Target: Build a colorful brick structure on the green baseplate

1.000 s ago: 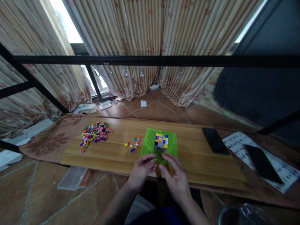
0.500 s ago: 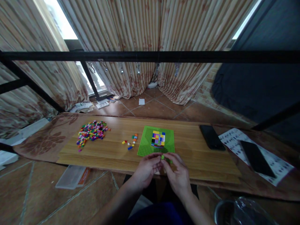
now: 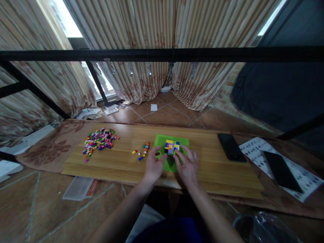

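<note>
A multicoloured block of small toy bricks [image 3: 172,145] stands on a green studded baseplate [image 3: 158,140]. My right hand [image 3: 187,165] is at the block's near right corner, thumb and fingertips pinched at a small light-green brick [image 3: 174,153] against its top; the fingers partly cover it. On the block's near left side is my left hand [image 3: 155,165], its thumb and index finger apart and the thumb close to the block; contact cannot be made out. Several loose bricks [image 3: 141,158] lie left of the baseplate.
A heap of mixed bricks [image 3: 101,139] covers the left part of the wooden board [image 3: 121,168]. A black phone [image 3: 231,147] lies right, beside a printed sheet [image 3: 253,148] bearing another dark device [image 3: 280,171]. A black bar [image 3: 162,55] crosses beyond the board.
Both hands have moved forward from the board's near edge to the block. The light-green brick, earlier between both hands' fingertips, is now at the block's top with my right hand.
</note>
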{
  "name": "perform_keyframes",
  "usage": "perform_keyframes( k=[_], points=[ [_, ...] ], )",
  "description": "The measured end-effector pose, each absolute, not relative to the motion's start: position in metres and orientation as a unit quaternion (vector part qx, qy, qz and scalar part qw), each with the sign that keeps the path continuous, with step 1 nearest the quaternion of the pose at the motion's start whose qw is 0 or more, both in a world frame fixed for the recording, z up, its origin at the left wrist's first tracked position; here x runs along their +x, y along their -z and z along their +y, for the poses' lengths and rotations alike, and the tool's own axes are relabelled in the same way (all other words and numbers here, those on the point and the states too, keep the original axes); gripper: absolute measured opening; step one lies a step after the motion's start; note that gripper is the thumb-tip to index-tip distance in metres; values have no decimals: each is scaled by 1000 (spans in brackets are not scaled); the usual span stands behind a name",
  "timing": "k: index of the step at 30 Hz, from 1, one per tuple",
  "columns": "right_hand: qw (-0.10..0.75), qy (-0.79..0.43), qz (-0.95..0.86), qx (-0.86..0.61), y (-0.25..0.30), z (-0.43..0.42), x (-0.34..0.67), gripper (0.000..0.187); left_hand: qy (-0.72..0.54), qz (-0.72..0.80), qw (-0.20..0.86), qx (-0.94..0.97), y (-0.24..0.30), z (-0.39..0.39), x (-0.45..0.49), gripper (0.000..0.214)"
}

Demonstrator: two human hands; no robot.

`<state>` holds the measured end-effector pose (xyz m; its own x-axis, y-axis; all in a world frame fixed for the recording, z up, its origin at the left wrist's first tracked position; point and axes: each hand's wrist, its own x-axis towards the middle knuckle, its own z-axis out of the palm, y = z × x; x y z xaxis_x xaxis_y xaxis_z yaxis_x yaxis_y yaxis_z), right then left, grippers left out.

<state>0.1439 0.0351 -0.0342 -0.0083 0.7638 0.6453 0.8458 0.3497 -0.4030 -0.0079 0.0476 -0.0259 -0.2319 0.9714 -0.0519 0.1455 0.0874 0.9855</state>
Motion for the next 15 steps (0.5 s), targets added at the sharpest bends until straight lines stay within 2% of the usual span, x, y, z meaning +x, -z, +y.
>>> perform_keyframes(
  k=[8,15],
  points=[
    [402,112,-707,-570,41,37,144,24,-482,593,412,496,29,68,9,42],
    [414,112,-693,-580,49,35,141,24,-455,614,397,508,9,73,20,51]
  ],
)
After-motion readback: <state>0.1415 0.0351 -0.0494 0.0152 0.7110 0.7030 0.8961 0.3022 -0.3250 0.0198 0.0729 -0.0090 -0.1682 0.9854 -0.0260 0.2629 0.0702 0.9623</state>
